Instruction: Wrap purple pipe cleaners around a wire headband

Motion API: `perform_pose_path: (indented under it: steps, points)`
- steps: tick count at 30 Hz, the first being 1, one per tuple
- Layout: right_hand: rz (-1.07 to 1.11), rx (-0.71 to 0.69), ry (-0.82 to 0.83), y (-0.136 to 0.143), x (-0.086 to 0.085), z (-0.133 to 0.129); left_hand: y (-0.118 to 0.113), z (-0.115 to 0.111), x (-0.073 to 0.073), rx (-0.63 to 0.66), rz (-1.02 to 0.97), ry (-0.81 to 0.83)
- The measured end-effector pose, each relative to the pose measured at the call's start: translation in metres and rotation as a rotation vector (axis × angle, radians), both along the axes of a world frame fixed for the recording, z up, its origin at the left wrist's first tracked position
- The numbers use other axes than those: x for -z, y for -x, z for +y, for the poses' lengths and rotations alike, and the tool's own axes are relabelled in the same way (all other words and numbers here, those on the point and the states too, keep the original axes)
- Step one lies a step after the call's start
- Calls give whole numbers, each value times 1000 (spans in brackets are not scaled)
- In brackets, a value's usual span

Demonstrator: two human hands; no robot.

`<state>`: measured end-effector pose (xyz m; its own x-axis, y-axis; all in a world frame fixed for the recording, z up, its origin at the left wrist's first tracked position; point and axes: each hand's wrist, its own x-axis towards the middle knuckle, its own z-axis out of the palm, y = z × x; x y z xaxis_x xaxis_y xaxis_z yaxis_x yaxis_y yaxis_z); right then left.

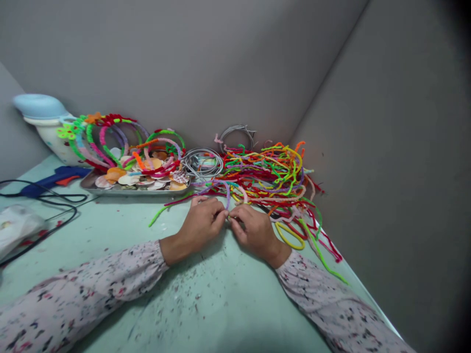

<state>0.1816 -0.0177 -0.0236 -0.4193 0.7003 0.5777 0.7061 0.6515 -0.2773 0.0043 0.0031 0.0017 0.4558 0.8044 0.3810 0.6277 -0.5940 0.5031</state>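
My left hand [201, 221] and my right hand [253, 229] meet fingertip to fingertip near the middle of the table. A purple fuzzy stem [228, 195] arches up and comes down between them, and its lower end is pinched in my left fingers. The fingers of my right hand are closed at the same spot, but what they grip is too small to make out. Just behind the hands lies a large tangle of coloured fuzzy stems [265, 171], with a yellow loop [290, 236] beside my right wrist.
A metal tray [136, 193] at the left holds shells and fuzzy-covered hoops. Grey wire coils [203, 163] lie beside it. Further left are a blue glue gun [46, 182], black cable, a plastic bag [18, 228] and a blue-lidded container [40, 108]. Walls stand behind and right.
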Motion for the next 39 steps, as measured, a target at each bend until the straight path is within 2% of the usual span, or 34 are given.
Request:
perform_pose_path:
  steps: [13, 24, 39]
  points:
    - [-5, 11, -5, 0, -2, -1, 1, 0, 1, -88, 15, 2]
    - [7, 34, 70, 3, -2, -2, 1, 1, 2, -67, 28, 2]
    - [-24, 1, -38, 1, -4, -3, -1, -4, -3, -70, -9, -33]
